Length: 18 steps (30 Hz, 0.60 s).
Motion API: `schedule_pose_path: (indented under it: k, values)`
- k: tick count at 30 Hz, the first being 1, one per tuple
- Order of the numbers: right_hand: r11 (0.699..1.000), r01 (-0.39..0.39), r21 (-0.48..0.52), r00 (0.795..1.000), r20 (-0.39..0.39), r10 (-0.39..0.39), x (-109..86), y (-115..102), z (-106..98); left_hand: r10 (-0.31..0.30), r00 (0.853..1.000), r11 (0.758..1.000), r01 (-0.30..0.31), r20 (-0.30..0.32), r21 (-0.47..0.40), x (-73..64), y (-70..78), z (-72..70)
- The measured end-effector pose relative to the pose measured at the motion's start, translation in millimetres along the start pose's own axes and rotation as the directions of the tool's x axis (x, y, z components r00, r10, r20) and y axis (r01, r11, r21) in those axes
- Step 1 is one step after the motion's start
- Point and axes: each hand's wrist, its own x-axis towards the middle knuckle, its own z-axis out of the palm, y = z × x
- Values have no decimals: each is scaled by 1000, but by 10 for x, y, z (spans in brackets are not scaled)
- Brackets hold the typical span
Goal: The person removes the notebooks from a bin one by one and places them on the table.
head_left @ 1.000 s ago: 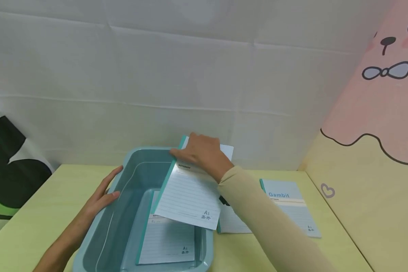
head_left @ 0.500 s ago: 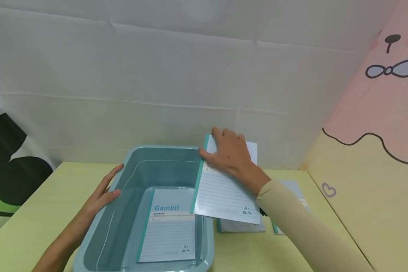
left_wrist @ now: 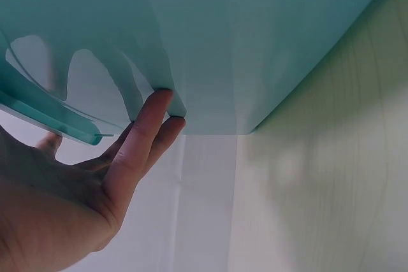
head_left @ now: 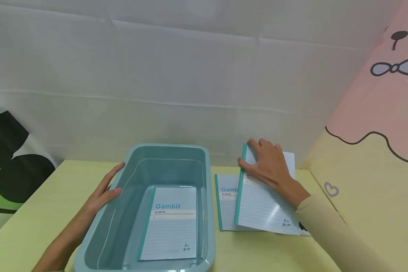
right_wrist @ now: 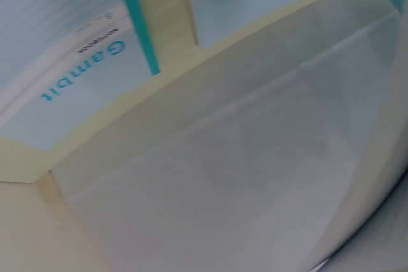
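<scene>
Left hand [head_left: 100, 196]: fingers extended against the outside of the tub's left wall, thumb at the rim.
Right hand [head_left: 271, 164]: thumb on the left edge and fingers over the far edge, pinching a notebook.
Held notebook [head_left: 263, 211]: ruled cover with a teal spine along its left side, marked A5 near the lower right; its far part lies under the hand. It overlaps two others in the head view; whether it touches them I cannot tell.
Blue-grey plastic tub [head_left: 171, 170]: at the left on the yellow table [head_left: 244, 249].
Gambit notebook in the tub [head_left: 171, 230]: flat on the floor, cover up.
Left table notebook [head_left: 227, 211]: just right of the tub, partly covered.
Right table notebook [right_wrist: 48, 36]: mostly hidden from the head view.
White sheet [head_left: 163, 75]: behind the table.
</scene>
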Motion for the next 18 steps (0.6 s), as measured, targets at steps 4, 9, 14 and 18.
schedule_pose_path:
  k: [4, 9, 14, 18]
  values:
    - [1000, -21, -18, 999, 27, 21, -200, 250, 75, -2, 1000, 1000, 2, -1, -7, 2, 9, -3]
    - [998, -59, -22, 996, 66, 60, -452, 506, 182, 5, 1000, 1000, -5, -3, -18, 26, 7, -15]
    - [998, -64, -5, 992, 105, 64, -654, 694, 273, 7, 1000, 1000, -7, -4, -20, 21, -1, -17]
    - [999, -29, -22, 990, 136, 32, -773, 808, 314, 0, 1000, 1000, 0, 1, -27, 7, 1, -20]
